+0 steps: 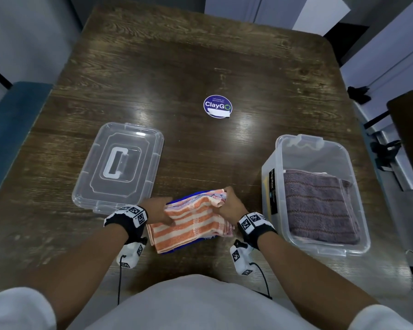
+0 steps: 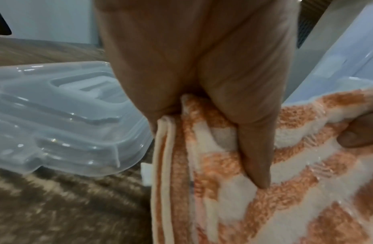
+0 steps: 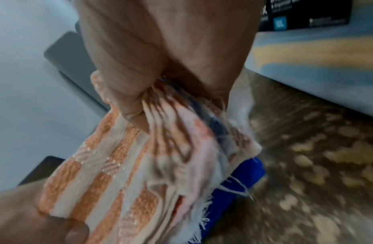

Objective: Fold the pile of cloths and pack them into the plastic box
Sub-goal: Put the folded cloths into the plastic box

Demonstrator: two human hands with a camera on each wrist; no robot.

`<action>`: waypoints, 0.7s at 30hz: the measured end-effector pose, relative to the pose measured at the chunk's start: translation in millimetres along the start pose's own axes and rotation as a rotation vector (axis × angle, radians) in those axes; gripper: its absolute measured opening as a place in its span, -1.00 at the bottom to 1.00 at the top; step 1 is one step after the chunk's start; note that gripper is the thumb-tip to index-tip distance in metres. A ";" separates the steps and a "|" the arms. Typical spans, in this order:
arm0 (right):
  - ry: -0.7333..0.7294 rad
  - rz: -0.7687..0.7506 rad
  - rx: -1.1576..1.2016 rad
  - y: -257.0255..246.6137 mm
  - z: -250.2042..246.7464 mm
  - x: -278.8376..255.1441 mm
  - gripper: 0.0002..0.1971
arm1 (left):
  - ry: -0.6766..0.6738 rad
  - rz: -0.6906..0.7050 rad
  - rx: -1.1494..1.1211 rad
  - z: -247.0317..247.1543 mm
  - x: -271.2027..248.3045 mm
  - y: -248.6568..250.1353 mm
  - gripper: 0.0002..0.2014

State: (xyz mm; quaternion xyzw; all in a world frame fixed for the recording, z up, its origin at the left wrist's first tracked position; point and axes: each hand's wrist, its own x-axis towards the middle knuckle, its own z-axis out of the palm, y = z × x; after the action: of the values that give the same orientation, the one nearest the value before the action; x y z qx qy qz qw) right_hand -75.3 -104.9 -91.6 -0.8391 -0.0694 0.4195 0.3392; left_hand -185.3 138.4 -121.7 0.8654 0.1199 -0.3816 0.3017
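A folded orange-and-white striped cloth (image 1: 196, 219) lies on a blue cloth (image 1: 177, 249) at the table's near middle. My left hand (image 1: 161, 211) pinches its left edge, thumb on top and fingers under (image 2: 254, 132). My right hand (image 1: 229, 206) grips the bunched right end of the striped cloth (image 3: 171, 148), with the blue cloth (image 3: 239, 180) showing beneath. To the right stands the clear plastic box (image 1: 296, 146), open, holding a folded grey-brown striped towel (image 1: 320, 206).
The box's clear lid (image 1: 118, 165) with a white handle lies flat to the left of the cloths. A round blue sticker (image 1: 217, 106) sits mid-table. A blue seat (image 1: 7, 129) is at the left, a dark chair (image 1: 408, 129) at the right.
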 end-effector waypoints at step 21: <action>0.385 -0.125 0.249 38.1 -251.6 -91.1 -0.61 | 0.191 0.461 -0.772 -55.9 -1.0 228.1 -0.38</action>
State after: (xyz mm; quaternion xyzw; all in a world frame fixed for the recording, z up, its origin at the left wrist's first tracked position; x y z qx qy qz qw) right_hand 49.1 -299.0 49.5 -0.8494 -0.0030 0.2353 0.4724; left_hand -53.2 -7.3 6.7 0.7251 0.0849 -0.1505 0.6666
